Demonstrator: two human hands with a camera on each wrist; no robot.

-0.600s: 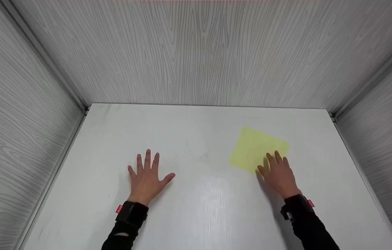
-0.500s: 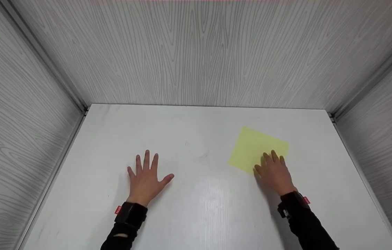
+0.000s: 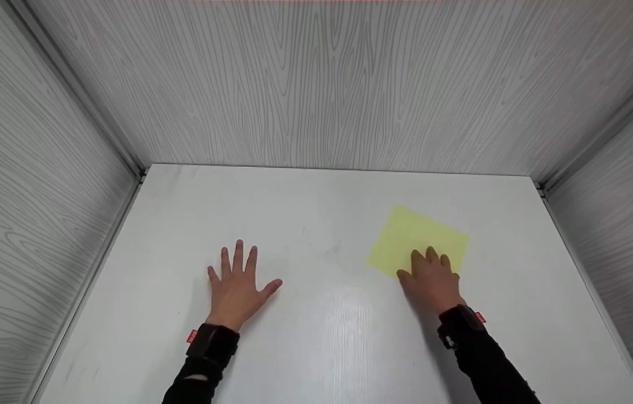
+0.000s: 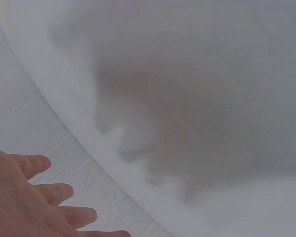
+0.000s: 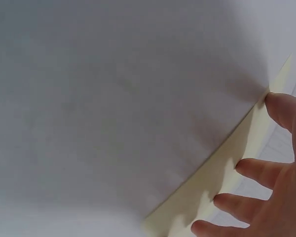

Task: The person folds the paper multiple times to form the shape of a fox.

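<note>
A square yellow sheet of paper lies flat and slightly turned on the white table, right of centre. My right hand is on its near part, palm down with the fingers spread. In the right wrist view, the thumb tip is right at the edge of the yellow paper, and the other fingertips meet their shadows on it. Off to the left, my left hand holds nothing. Its straight fingers are fanned out over the bare table, and its soft shadow shows in the left wrist view.
Grey wood-grain panels enclose the white tabletop: a back wall, a left wall and a right wall. Black bands are strapped on both wrists over dark sleeves.
My right hand has shifted left and lowered onto the paper, its thumb now at the near edge. The left hand keeps its place; the sheet stays about where it was.
</note>
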